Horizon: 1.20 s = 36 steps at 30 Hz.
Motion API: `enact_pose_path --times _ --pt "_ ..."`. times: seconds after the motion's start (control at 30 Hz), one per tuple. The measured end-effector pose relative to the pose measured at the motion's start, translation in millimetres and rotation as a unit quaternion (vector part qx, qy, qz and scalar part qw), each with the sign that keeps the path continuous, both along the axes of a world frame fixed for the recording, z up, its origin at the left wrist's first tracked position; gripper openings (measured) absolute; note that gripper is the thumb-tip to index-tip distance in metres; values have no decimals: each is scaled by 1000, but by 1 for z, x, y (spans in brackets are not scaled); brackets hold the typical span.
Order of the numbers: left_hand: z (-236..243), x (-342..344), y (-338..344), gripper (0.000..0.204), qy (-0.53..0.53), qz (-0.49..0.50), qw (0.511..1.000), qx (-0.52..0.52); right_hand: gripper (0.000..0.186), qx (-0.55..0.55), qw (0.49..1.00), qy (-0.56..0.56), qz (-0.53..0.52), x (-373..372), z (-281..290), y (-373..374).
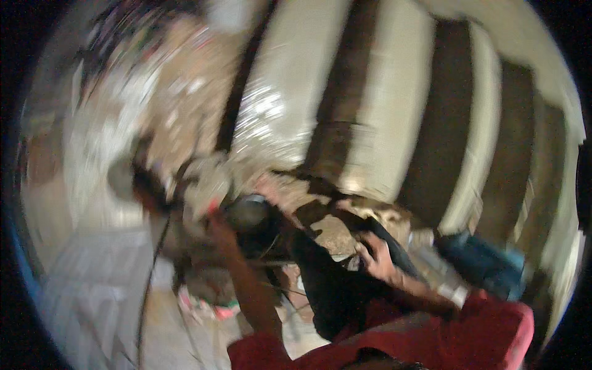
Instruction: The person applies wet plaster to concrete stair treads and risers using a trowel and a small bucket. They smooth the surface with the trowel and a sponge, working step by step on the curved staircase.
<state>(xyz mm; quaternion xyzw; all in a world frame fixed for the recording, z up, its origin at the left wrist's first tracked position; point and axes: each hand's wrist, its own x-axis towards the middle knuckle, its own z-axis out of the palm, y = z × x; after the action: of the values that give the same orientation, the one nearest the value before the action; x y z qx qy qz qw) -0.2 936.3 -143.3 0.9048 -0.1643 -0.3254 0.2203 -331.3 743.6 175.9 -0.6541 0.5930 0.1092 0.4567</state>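
Motion blur smears much of the head view. My left hand (pixel 216 216) reaches forward beside a dark round vessel with a grey top (pixel 250 213). A small red patch shows at its fingertips, and its grip is too smeared to read. Just beyond it is a pale greyish lump (pixel 209 179) whose kind I cannot make out. Over by my dark-trousered leg (pixel 336 277), my right hand (pixel 377 256) is held low with its fingers apart. A small greyish shape lies close under those fingers, too blurred to name.
Pale and dark bands (pixel 394 92) run across the far right. A dark blue bundle (pixel 484 262) sits to the right. White corrugated-looking sheeting (pixel 98 290) spreads at the lower left. Colourful scraps (pixel 206 307) lie below my left arm, and a brown heap (pixel 191 92) is beyond.
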Motion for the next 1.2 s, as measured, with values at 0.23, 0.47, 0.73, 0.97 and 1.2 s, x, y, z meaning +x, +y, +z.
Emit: enact_pose_path --times 0.23,0.47,0.73,0.97,1.2 --pt "156 -17 -86 58 351 324 798 -367 54 -394 919 -2 3 -131 114 -116" --pt "300 -122 -253 32 68 -104 926 -356 61 -455 883 116 -22 -264 94 -196" --pt "415 -326 -456 24 273 -126 853 -427 60 -451 889 39 -64 -303 67 -208" --pt "456 -418 -514 24 -116 -464 793 -377 57 -440 890 -36 -114 -310 72 -207" --pt "465 -441 -523 27 -200 -558 728 -344 53 -451 878 -84 -138 -318 69 -204"
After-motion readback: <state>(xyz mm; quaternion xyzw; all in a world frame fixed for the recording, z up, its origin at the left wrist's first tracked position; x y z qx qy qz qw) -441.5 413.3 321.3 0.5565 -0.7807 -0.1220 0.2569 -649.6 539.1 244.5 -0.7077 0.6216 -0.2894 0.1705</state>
